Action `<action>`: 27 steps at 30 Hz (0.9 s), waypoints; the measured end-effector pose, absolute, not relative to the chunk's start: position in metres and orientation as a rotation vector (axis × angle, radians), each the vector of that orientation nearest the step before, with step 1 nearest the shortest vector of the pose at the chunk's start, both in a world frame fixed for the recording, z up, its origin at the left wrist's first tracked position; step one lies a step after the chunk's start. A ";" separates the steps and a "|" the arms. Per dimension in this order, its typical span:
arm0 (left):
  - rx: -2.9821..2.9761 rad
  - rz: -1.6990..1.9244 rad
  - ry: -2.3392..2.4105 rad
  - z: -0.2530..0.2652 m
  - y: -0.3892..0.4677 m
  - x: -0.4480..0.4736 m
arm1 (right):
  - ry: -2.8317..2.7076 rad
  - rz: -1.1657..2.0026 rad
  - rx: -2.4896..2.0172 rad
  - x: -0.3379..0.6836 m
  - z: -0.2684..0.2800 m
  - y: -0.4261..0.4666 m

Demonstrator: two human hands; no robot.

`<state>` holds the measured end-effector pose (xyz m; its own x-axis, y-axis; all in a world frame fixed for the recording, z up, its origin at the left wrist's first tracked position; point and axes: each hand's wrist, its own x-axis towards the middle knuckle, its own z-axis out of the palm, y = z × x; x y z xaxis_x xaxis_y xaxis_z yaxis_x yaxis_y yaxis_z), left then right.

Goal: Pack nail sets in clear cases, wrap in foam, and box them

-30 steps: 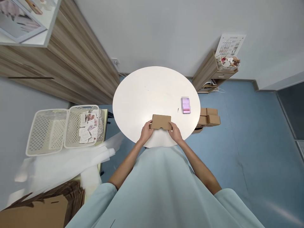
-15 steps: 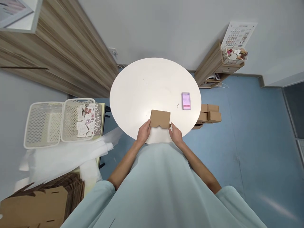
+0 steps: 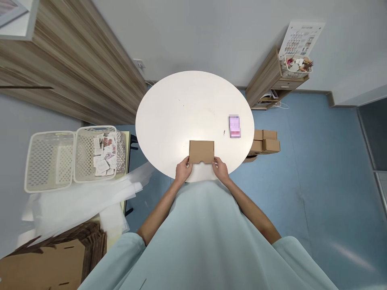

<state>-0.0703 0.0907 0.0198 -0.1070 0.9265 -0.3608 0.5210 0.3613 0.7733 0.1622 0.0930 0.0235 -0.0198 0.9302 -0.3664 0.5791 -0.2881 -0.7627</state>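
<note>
Pinching 1 box (image 3: pixel 201 152) between fingers of left hand (image 3: pixel 183 170) and right hand (image 3: pixel 221 170), 2 near corners, prob for steadiness.

No text can be read: the markings on the white poster (image 3: pixel 299 39) at upper right and the cards (image 3: pixel 103 164) at left of the frame are too small, and the pink rectangle (image 3: pixel 234 125) right of centre is pixelated.
</note>
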 end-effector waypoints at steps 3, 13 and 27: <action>1.259 0.591 1.814 0.014 0.091 -0.070 | -1.472 1.240 -1.877 0.165 0.014 0.095; 1.181 0.619 1.812 0.004 0.099 -0.070 | -1.437 1.112 -1.907 0.165 -0.004 0.107; 1.206 0.765 1.810 0.066 0.084 -0.064 | -1.305 1.280 -1.742 0.172 0.067 0.101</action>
<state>-0.0638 0.0841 0.0663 -0.2133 0.9321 -0.2927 0.4394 0.3591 0.8234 0.1721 0.1006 0.0671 0.0483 0.9404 -0.3366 0.3546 -0.3312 -0.8744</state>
